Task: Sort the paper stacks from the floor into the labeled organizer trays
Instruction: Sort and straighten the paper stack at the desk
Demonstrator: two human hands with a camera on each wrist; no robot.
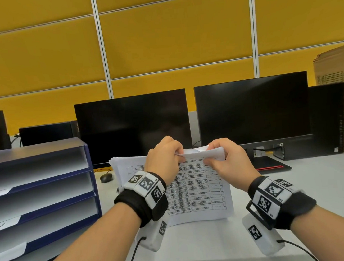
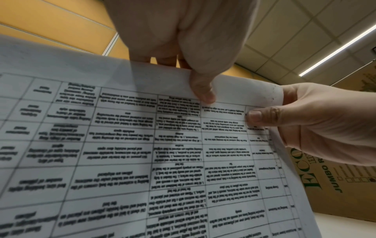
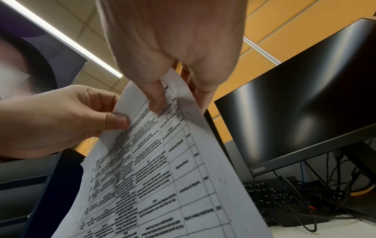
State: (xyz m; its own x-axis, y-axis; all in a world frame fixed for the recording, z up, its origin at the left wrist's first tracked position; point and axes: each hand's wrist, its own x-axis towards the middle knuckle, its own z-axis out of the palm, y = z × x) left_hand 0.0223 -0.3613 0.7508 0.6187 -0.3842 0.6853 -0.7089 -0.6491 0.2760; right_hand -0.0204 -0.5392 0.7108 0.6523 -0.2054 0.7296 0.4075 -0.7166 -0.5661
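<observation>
Paper stack point(image 1: 198, 190) standing on the worktop point(image 1: 319, 186), near the front edge. Left of it, organizer trays point(image 1: 42, 189). Behind it, two monitors point(image 1: 133, 126) side by side; mouse point(image 1: 106, 177) between trays and stack. Far right, cardboard box point(image 1: 335, 66) behind a computer case point(image 1: 328, 120).

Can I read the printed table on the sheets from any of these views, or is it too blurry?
Head view: white printed paper stack is upside down, text too small. Left wrist view: table soft and blurred, shadowed under the left hand. Right wrist view: page curved, blurred; glare streaks on the black monitor.
</observation>
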